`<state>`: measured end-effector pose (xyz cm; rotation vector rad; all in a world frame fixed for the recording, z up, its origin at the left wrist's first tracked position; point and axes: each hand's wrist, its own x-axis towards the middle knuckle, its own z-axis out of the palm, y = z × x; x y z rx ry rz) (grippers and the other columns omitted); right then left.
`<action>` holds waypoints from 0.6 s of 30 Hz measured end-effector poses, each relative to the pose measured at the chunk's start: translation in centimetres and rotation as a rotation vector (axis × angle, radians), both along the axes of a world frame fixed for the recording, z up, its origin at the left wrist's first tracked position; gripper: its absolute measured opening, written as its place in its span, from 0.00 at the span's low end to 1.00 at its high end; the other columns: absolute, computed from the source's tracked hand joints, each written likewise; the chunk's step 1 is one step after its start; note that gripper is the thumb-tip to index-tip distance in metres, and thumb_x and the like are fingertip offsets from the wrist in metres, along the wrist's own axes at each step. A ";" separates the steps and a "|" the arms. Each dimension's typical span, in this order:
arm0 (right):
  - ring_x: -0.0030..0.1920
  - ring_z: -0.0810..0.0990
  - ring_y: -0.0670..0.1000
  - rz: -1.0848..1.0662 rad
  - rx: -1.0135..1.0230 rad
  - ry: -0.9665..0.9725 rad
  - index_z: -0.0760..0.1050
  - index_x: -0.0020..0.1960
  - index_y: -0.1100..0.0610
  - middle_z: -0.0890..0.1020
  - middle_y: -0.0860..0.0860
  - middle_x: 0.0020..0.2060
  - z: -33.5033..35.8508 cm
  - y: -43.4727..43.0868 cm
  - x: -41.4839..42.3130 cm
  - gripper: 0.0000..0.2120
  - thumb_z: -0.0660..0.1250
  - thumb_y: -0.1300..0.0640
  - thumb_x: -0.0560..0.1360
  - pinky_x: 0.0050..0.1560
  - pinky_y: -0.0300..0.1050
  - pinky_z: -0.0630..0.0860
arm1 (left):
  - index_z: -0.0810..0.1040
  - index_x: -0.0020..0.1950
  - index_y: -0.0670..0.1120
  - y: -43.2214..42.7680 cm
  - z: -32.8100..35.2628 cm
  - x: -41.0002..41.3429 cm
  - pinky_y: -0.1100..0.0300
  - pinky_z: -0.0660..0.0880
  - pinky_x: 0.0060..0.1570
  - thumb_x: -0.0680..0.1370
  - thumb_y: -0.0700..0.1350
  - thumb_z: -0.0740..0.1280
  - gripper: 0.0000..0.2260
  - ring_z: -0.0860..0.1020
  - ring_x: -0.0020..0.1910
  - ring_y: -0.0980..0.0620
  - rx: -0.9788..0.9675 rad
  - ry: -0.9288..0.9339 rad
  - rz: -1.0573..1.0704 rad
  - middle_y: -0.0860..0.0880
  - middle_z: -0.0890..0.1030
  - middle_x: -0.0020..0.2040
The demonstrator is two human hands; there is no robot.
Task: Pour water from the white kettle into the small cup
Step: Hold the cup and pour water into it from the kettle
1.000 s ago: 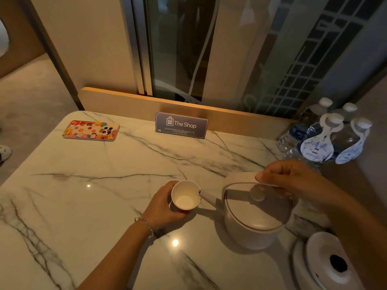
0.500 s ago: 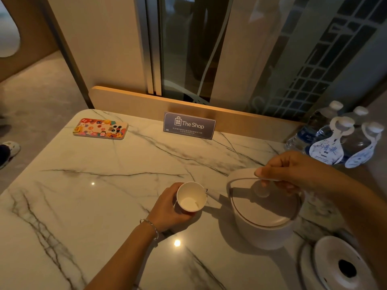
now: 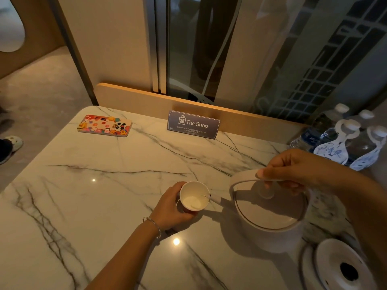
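Since a second ago the kettle's spout has stayed at the cup's rim while the view has drifted, so the table's things sit further right in the picture. With the small cup (image 3: 194, 198) as the landmark: the left hand (image 3: 172, 207) wraps its near-left side, fingers closed round the cup wall, a thin bracelet (image 3: 155, 225) at the wrist. Just right of the cup, the white kettle (image 3: 270, 208) is tipped toward it, its spout tip touching the cup's right rim, a thin stream running inside. The right hand (image 3: 293, 170) is clenched on the kettle's arched handle, above the lid knob. Whether the kettle's base touches the marble table (image 3: 104, 195) I cannot tell.

Near-right of the cup, past the kettle, lies the round kettle base (image 3: 339, 266) with a dark centre hole. Far right stand water bottles (image 3: 343, 141) with neck tags bearing blue characters, too blurred to read. Beyond the cup, a small sign (image 3: 193, 124) reads "The Shop", smaller lines under it illegible. Far left of that lies a phone in a colourful case (image 3: 104, 125). Nothing lies between cup and kettle.
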<state>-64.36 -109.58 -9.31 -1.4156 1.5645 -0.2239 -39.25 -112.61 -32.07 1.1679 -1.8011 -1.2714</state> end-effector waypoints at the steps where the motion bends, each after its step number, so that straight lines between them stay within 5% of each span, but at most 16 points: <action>1: 0.18 0.66 0.44 0.002 -0.002 0.005 0.81 0.30 0.56 0.70 0.47 0.15 0.1 0.0 0.0 0.15 0.68 0.44 0.62 0.21 0.33 0.66 | 0.68 0.58 0.63 0.0 0.0 0.0 0.50 0.77 0.55 0.60 0.50 0.77 0.31 0.75 0.56 0.55 -0.003 0.002 -0.001 0.56 0.76 0.57; 7: 0.19 0.66 0.43 0.011 -0.007 0.035 0.80 0.29 0.56 0.70 0.46 0.16 0.2 -0.2 0.3 0.16 0.68 0.42 0.59 0.21 0.33 0.65 | 0.69 0.56 0.66 0.0 -0.1 0.0 0.63 0.76 0.51 0.60 0.49 0.77 0.30 0.76 0.53 0.61 -0.014 0.023 0.001 0.61 0.76 0.55; 18: 0.18 0.67 0.43 0.024 0.009 0.051 0.80 0.29 0.55 0.70 0.46 0.16 0.2 -0.5 0.3 0.16 0.69 0.41 0.58 0.20 0.33 0.65 | 0.69 0.57 0.64 -0.2 -0.6 0.0 0.63 0.76 0.52 0.61 0.47 0.79 0.31 0.76 0.54 0.61 -0.030 0.030 0.001 0.61 0.77 0.55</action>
